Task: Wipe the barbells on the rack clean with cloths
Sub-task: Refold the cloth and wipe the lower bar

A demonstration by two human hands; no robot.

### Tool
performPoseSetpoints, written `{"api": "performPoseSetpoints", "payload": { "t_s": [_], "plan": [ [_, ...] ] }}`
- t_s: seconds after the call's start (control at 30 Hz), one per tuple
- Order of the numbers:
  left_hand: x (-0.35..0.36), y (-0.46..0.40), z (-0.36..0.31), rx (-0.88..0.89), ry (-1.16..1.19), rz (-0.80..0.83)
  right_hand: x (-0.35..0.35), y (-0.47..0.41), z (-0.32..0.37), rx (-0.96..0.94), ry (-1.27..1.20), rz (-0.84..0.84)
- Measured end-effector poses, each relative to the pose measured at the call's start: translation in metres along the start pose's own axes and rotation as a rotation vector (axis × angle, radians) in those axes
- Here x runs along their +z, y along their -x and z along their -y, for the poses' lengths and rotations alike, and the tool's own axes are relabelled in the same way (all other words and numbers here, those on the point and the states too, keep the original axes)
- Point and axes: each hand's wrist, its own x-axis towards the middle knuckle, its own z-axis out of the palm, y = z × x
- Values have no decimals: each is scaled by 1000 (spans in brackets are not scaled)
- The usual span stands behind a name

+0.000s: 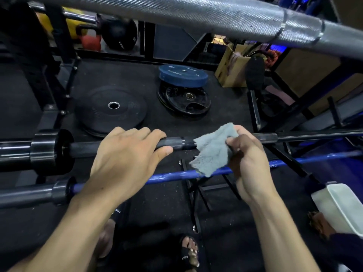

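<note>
A black barbell (pixel 177 143) runs across the middle of the view on the rack. My left hand (pixel 127 154) grips its shaft left of centre, fingers curled over the top and thumb under. My right hand (pixel 247 160) holds a grey-blue cloth (pixel 213 149) bunched in its fingers; the cloth lies against the black bar just right of my left hand. Below it a blue barbell (pixel 170 176) runs parallel, partly hidden by my arms and the cloth. A knurled silver barbell (pixel 196 14) crosses the top of the view, close to the camera.
Black weight plates (pixel 112 108) and a blue plate (pixel 182 73) on a black stack lie on the dark floor beyond. Kettlebells (pixel 91 41) stand at the back left. A white bin (pixel 341 207) sits at the right. My sandalled feet (pixel 189 252) are below.
</note>
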Motion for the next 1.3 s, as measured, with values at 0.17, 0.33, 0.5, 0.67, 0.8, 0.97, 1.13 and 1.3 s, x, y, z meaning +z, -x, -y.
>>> {"api": "performPoseSetpoints", "payload": {
  "t_s": [0.17, 0.33, 0.5, 0.67, 0.8, 0.97, 1.13, 1.3],
  "plan": [
    [-1, 1, 3, 23, 9, 13, 12, 3, -5, -209, 345, -24],
    [-7, 3, 3, -16, 63, -17, 9, -1, -15, -365, 648, -370],
    [-14, 8, 6, -158, 54, 12, 35, 6, -27, -443, 752, -272],
    [-17, 12, 7, -238, 84, 10, 71, 15, -38, -634, 877, -146],
    [-22, 10, 7, -277, 132, -6, 53, 8, -35, -641, 997, -179],
    [-20, 10, 4, -289, 132, -12, 48, 3, -33, -501, 907, -358],
    [-22, 9, 6, -301, 156, -9, 51, 7, -37, -620, 1020, -243],
    [-20, 9, 6, -293, 129, -7, 43, -3, -32, -485, 907, -391]
  ]
}}
